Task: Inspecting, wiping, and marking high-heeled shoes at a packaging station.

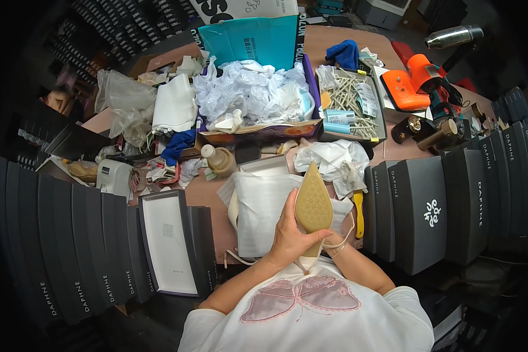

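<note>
My left hand (288,233) is wrapped round a pointed shoe (314,202), with its thumb across the lower part of the sole. The shoe is held toe up, its tan patterned sole facing me and its heel end close to my white shirt. My right hand (335,238) is at the shoe's right side, mostly behind it, so its fingers are hidden. A thin pale strap (351,227) loops out beside my right wrist. Beneath my hands lies white wrapping sheet (261,205), with part of another pale shoe (233,208) showing at its left edge.
Dark shoe boxes line both the left (88,240) and the right (413,211). A carton of crumpled tissue (255,88) stands ahead, beside a tray of white sticks (340,88). Crumpled white paper (328,158), a yellow-handled tool (359,217) and an orange device (405,91) are also on the table.
</note>
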`<state>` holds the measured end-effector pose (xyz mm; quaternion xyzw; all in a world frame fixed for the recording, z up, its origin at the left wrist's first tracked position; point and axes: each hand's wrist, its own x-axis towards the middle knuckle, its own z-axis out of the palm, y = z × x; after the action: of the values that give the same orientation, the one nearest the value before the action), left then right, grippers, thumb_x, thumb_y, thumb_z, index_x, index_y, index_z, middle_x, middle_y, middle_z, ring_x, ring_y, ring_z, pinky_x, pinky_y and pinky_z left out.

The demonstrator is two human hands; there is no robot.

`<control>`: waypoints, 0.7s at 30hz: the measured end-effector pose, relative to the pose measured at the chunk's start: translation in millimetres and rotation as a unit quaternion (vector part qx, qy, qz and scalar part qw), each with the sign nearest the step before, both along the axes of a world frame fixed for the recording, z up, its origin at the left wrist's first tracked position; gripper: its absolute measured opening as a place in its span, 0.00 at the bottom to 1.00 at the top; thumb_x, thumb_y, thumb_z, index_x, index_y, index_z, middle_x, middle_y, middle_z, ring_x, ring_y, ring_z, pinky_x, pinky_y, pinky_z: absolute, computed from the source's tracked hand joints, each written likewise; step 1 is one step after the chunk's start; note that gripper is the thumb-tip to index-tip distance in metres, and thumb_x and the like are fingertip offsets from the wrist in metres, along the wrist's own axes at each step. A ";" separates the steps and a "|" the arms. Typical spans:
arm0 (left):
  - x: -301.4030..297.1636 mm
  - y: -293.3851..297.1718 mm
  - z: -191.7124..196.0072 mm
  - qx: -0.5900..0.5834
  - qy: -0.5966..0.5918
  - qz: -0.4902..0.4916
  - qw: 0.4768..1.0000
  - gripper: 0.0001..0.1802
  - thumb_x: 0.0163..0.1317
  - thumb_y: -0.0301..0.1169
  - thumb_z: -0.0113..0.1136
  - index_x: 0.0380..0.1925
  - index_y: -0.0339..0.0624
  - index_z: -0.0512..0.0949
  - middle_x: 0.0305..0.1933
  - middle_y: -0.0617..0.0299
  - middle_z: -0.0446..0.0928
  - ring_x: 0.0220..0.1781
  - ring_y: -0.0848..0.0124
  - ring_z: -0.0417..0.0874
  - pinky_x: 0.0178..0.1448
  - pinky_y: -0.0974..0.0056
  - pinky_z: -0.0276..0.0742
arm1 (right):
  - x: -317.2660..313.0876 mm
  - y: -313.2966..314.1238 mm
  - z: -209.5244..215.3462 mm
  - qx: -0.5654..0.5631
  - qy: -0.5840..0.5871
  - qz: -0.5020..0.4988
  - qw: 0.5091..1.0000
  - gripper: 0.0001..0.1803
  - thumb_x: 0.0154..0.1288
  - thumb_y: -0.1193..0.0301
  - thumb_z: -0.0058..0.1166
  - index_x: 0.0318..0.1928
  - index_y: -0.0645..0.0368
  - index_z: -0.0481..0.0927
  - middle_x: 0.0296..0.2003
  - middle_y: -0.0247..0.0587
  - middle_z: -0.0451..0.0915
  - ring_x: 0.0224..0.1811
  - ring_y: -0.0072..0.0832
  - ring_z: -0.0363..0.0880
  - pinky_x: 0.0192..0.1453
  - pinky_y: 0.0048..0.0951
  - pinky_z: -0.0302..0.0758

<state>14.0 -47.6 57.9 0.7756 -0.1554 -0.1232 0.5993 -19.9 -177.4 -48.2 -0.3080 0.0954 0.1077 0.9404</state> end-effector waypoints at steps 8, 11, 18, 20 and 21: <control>2.6 6.7 -0.7 -0.005 0.000 0.052 0.999 0.63 0.39 0.42 0.80 0.68 0.34 0.47 0.63 0.39 0.64 0.64 0.51 0.70 0.64 0.55 0.69 | -0.8 -2.1 9.2 0.023 -0.047 0.063 0.997 0.47 0.59 0.42 0.55 0.69 0.58 0.57 0.67 0.44 0.62 0.70 0.34 0.60 0.70 0.36 0.60; 2.4 9.7 -2.8 0.000 -0.023 0.073 0.997 0.61 0.40 0.42 0.79 0.68 0.34 0.48 0.60 0.42 0.67 0.60 0.55 0.74 0.61 0.58 0.71 | 1.5 -7.9 23.2 -0.018 -0.090 0.138 0.986 0.58 0.50 0.37 0.59 0.72 0.58 0.50 0.70 0.42 0.55 0.73 0.33 0.53 0.74 0.37 0.54; 18.9 87.6 -40.6 0.119 -0.108 0.143 0.976 0.37 0.55 0.30 0.67 0.64 0.36 0.63 0.53 0.52 0.72 0.51 0.64 0.75 0.52 0.63 0.73 | 10.0 -19.8 25.0 -0.042 -0.045 0.278 0.959 0.46 0.55 0.54 0.64 0.67 0.62 0.57 0.60 0.49 0.69 0.57 0.38 0.75 0.60 0.36 0.72; 21.0 131.4 -74.7 0.137 -0.033 0.234 0.962 0.33 0.57 0.28 0.62 0.63 0.36 0.63 0.53 0.51 0.73 0.54 0.63 0.75 0.54 0.63 0.73 | 12.0 -14.2 34.6 -0.062 -0.002 0.280 0.958 0.36 0.58 0.59 0.61 0.62 0.63 0.64 0.56 0.47 0.72 0.54 0.35 0.77 0.55 0.35 0.76; 20.1 151.4 -100.6 0.160 0.014 0.261 0.952 0.33 0.58 0.28 0.61 0.64 0.36 0.63 0.53 0.51 0.73 0.55 0.63 0.75 0.55 0.62 0.73 | 12.0 -9.8 30.4 -0.085 -0.002 0.298 0.951 0.34 0.59 0.60 0.60 0.62 0.63 0.65 0.55 0.47 0.72 0.53 0.34 0.77 0.55 0.35 0.76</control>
<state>34.1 103.8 -42.6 0.8731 0.0826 0.0036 0.4804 -8.0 -187.2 -17.8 -0.4016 0.0067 0.3737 0.8361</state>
